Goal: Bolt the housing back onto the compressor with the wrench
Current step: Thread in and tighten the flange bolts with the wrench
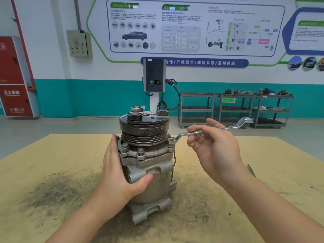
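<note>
Compressor (149, 172) stands upright, pulley end up, on a tan board-covered table (263, 172) smeared with dark grime near its base. Housing (145, 153), the flanged upper casting under the pulley, already sits seated on the body; bolt heads show along its front rim, e.g. one bolt (140, 151).

Left hand (121, 171): palm flat against the left side of the body, fingers straight up along the flange, thumb laid across the front. Not clenched, just pressed on. Likely purpose: bracing the unit so it does not turn or tip under wrench torque.

Right hand (213, 142): fingers curled loosely round the shank of the wrench (215, 128), a pinch rather than a full fist. Ring end sits over a bolt at the right edge of the flange; handle runs out to the right, roughly level. Grip near the middle of the handle suggests fast spinning, not final tightening.

Containers: grey shelf carts (235, 109) by the far wall carry assorted parts on top, too small to identify.
</note>
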